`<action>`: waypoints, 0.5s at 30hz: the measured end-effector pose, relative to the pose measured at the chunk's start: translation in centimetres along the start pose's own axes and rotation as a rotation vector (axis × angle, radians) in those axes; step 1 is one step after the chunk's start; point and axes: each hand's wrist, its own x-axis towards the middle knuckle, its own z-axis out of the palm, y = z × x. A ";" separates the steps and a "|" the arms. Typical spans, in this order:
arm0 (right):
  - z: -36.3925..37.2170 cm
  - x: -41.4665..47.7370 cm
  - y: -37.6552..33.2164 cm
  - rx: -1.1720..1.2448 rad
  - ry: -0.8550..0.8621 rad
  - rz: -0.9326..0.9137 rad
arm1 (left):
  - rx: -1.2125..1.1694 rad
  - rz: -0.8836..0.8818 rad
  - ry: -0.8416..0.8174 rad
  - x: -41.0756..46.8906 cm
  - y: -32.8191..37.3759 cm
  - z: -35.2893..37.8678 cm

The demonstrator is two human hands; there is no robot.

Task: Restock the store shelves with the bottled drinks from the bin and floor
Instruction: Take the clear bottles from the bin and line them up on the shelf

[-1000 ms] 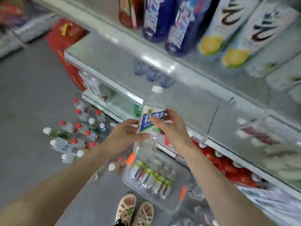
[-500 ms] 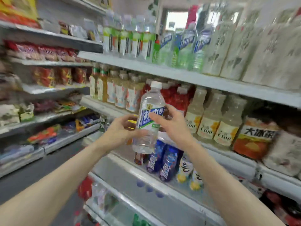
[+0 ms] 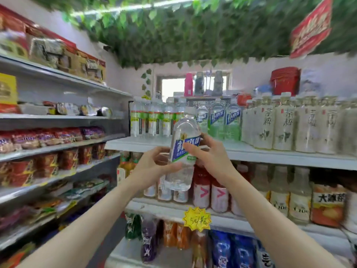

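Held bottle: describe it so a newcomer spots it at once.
Look at the white drinks shelf straight ahead. Just before its front edge, the left hand and right hand grip one clear, blue-labelled bottle. Unlike the shelved rows, it is tilted, in mid-air.

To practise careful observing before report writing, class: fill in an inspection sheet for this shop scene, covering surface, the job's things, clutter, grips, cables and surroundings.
Surface: white drinks shelf, bare strip along its front edge.
Job's things: clear bottle with blue label, slightly tilted, held in front of the shelf, not yet set down; matching bottles stand on it.
Clutter: yellow price tag on a lower shelf edge.
Grips: left hand and right hand both hold the bottle.
Cables: nothing seen.
Surroundings: snack shelves to the left; leaf garland overhead.
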 end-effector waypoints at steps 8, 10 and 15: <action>1.5 4.5 -1.3 -0.085 0.056 -0.045 | -0.038 0.082 -0.054 5.2 -0.5 -2.8; 1.0 5.4 -1.1 -0.105 0.072 -0.049 | -0.061 0.095 -0.067 6.6 -0.6 -2.5; -1.3 7.7 0.5 -0.145 0.121 -0.037 | -0.080 0.133 -0.108 10.7 -1.4 -0.5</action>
